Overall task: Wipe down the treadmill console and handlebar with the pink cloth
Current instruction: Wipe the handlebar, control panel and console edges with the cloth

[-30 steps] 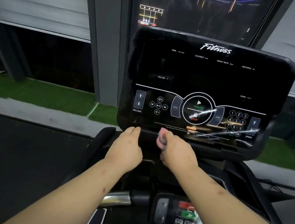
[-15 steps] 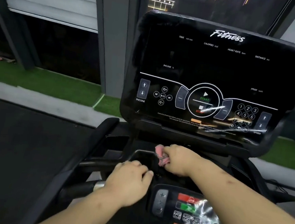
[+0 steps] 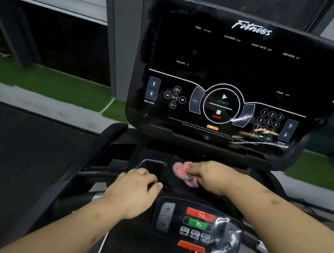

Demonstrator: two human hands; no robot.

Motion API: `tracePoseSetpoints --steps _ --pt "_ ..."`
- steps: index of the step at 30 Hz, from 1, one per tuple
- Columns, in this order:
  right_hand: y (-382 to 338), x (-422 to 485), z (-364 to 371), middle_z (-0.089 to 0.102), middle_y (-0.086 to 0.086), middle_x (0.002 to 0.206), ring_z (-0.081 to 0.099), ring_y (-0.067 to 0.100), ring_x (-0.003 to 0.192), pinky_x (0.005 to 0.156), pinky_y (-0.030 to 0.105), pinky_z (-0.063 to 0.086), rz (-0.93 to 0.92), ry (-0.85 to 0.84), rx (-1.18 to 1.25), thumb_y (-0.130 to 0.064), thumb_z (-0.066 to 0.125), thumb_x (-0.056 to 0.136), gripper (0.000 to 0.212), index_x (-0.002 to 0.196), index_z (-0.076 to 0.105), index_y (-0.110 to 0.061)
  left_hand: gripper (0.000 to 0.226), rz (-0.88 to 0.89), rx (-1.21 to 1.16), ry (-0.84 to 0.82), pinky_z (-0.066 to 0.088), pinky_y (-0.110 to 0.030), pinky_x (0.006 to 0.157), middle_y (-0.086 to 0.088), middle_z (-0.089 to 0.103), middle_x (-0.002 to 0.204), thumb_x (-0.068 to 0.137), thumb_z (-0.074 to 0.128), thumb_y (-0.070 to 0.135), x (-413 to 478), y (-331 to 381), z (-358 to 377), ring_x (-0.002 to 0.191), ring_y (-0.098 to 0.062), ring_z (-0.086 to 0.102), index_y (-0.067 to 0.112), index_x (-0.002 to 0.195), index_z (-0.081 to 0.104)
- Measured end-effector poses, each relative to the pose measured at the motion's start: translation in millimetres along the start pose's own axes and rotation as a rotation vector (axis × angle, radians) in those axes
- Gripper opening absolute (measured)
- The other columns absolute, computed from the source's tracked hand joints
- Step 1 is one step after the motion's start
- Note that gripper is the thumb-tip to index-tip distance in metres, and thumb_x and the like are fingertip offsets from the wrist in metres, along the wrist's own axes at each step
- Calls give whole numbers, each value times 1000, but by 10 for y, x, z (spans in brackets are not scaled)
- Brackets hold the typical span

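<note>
The right hand (image 3: 210,176), just right of the frame's centre, has its fingers (image 3: 193,171) bunched around the pink cloth (image 3: 182,173) and presses it onto the dark tray surface directly below the big console (image 3: 240,76), so the cloth sits at mid-frame, between the screen's bottom lip and the small control pad (image 3: 196,225) lower down. The left hand (image 3: 134,189), a little left of centre, lies palm-down with its fingers curled loosely over the edge of a recessed pocket (image 3: 152,167); it holds nothing that can be seen and looks to be bracing. Judging progress from here, the wipe seems to be at the lower shelf of the console, which suggests the job is somewhere in its middle. Whether the upright screen has been cleaned cannot be told: glare streaks lie across the keypad area at its lower right, and they may be reflections on a protective film, not dirt. The small control pad also carries crinkled plastic and shows no sign either way. The handlebar (image 3: 98,173), a dark bar running off toward the left of the frame beneath the left hand, is not being touched by the cloth, so that part most likely remains, along with the right side of the frame's rails, which are mostly hidden by the right forearm.
</note>
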State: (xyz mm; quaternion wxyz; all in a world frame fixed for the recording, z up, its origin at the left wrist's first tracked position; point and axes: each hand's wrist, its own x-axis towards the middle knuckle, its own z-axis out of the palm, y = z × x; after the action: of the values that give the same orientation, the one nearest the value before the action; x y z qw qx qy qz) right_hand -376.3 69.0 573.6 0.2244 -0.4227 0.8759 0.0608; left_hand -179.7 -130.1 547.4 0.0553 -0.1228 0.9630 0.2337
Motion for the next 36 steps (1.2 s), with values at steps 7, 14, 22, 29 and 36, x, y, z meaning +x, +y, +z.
tracePoseSetpoints --steps 7,14,22,29,36 --pt "-218 199 61 38 -12 160 37 16 147 122 42 30 -37 -29 118 -30 52 97 50 143 47 -49 51 -24 6 -36 33 -41 114 14 50 141 100 33 60 28 29 -37 135 -14 42 38 141 53" --pt "78 -156 43 32 -18 162 33 9 148 124 28 21 33 -23 132 -16 50 101 52 146 51 -42 53 5 -7 -84 21 -42 122 13 32 161 103 37 56 95 111 -124 149 -15 26 38 153 41" --pt "-202 71 83 26 -12 166 29 17 151 124 40 25 18 -13 139 -23 48 102 53 148 43 -49 51 105 28 -270 -3 -48 126 17 12 169 109 27 45 209 94 -186 155 -6 2 40 160 26" --pt "109 -281 81 23 -18 165 27 11 151 125 28 17 96 -37 147 -14 45 103 55 149 45 -42 50 117 -8 -284 -6 -49 126 20 13 168 109 26 46 203 76 -162 155 -3 4 43 159 26" --pt "-267 117 -2 17 -11 168 22 17 153 125 37 21 28 -46 140 -18 47 104 55 150 41 -47 50 128 -18 -266 -6 -50 126 21 16 167 108 27 48 220 37 -140 154 -3 8 44 158 27"
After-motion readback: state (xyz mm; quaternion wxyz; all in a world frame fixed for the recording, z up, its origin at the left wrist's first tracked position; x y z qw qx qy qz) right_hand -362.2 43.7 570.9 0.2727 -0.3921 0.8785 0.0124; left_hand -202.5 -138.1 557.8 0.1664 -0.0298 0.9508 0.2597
